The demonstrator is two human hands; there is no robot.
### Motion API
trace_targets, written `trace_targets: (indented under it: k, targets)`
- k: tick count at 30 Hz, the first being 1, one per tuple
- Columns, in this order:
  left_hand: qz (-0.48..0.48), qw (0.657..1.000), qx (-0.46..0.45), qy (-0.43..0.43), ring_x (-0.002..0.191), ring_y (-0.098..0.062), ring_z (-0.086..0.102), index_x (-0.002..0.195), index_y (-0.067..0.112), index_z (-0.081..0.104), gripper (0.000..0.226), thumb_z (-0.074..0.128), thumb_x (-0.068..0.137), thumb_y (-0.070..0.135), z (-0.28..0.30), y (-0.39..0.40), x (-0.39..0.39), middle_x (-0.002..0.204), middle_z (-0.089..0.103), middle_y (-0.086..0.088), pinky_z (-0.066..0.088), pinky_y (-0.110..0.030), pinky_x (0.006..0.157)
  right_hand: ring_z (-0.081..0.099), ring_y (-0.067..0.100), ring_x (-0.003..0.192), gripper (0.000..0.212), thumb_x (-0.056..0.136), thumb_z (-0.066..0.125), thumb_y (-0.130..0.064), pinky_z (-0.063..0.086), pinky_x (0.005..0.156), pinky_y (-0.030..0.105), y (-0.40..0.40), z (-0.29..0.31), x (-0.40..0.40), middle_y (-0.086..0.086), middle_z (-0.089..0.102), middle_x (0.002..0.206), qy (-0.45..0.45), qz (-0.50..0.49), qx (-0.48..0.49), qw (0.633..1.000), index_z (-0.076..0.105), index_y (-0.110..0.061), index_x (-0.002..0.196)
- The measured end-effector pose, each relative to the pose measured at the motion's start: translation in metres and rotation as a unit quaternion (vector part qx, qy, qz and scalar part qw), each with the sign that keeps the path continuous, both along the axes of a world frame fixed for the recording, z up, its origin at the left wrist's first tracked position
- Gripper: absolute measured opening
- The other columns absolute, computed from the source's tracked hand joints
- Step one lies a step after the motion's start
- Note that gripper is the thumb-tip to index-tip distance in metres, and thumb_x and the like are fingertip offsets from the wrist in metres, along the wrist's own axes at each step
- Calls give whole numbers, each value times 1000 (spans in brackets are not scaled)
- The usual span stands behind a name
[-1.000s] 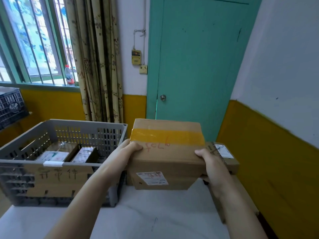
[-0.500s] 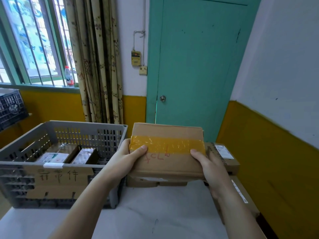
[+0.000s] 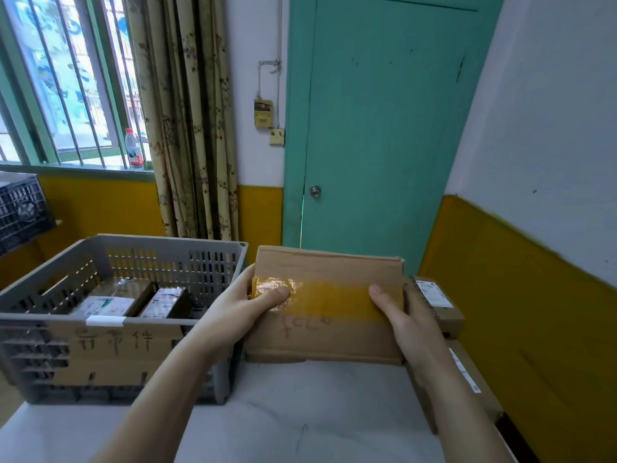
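Observation:
A brown cardboard box (image 3: pixel 329 339) with a band of yellow tape and red handwriting is held above the white table (image 3: pixel 300 412), its taped face turned towards me. My left hand (image 3: pixel 245 304) grips its left edge, thumb pressed on the tape. My right hand (image 3: pixel 405 317) grips its right edge, thumb on the taped face. To the left stands a grey plastic crate (image 3: pixel 173 252) with a cardboard label bearing handwritten characters; small parcels (image 3: pixel 133 300) lie inside it.
More cardboard boxes (image 3: pixel 434 299) are stacked at the table's right edge, against the yellow and white wall. A teal door (image 3: pixel 384 128) is straight ahead, a curtain (image 3: pixel 187 128) and barred window to the left. A dark crate (image 3: pixel 20 208) sits at far left.
The box has tipped towards me, so its taped top face now shows and the front face with the white label has dropped out of sight. Both thumbs have slid onto the taped face.

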State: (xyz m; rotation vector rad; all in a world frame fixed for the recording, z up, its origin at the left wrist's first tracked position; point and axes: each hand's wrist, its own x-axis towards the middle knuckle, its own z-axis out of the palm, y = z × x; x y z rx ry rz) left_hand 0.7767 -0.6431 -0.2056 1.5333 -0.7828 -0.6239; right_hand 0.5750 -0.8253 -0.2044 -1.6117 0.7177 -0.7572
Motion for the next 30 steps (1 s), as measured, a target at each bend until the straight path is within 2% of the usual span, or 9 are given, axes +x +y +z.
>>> trace_targets:
  k: [4,6,10,12,14,16,19,23,30]
  targets:
    - [2,997,20,-71,98,-5,75,122,36,64,42,68,86,58,5,-1,-8,111,77,13,63,-24,83,59,-10,99,27,66,60,-93,47,76,19,4,8,0,-52,62,92,16,-30,-67,997,57,-81,91]
    - [11,997,29,-72,101,-6,74,122,36,63,43,67,86,58,4,-1,-9,112,76,12,62,-29,88,61,-5,102,20,71,62,-86,51,80,24,4,3,0,-51,62,94,22,-33,-82,996,56,-83,90]
    - [-29,999,17,-14,112,-8,71,133,46,56,58,70,82,69,-1,6,-2,125,72,15,57,-40,100,61,1,113,47,63,65,-92,52,95,37,2,-2,-4,-41,65,111,1,-2,-79,997,59,-74,107]
    - [16,998,7,56,124,-13,64,143,49,49,86,58,69,93,1,2,-3,137,64,13,49,-49,109,60,8,124,65,63,65,-93,49,106,45,2,-1,-4,-30,66,125,-15,14,-47,999,59,-64,121]
    - [83,991,26,101,130,-22,57,149,41,43,108,47,60,103,4,-5,-2,141,57,7,44,-54,112,47,13,139,66,65,52,-100,37,117,56,5,2,-2,-25,53,143,-1,3,-25,1000,58,-66,121]
    - [107,989,39,93,115,-23,64,130,31,54,94,55,62,96,2,-9,-3,127,63,2,54,-47,92,39,17,143,68,61,39,-106,28,120,60,8,2,1,-18,46,149,31,-28,-18,999,58,-64,110]
    - [97,990,26,103,103,-25,67,115,28,56,63,67,68,68,-3,-8,-6,117,65,-6,53,-38,73,54,17,120,77,60,50,-101,40,110,56,9,-1,3,-14,60,122,26,-59,-6,998,63,-37,101]
    - [47,994,-4,100,109,-24,68,134,39,54,63,68,73,44,-9,-6,-4,123,69,2,57,-39,82,65,24,103,63,60,66,-72,49,100,60,3,-6,2,1,68,108,16,-63,25,998,66,-24,100]
    - [54,998,-5,35,101,-15,76,121,37,67,25,67,96,44,-7,-6,-4,113,78,9,58,-44,95,65,26,112,64,56,71,-62,54,98,58,-4,-9,2,-4,67,123,44,-31,48,997,64,-37,115]
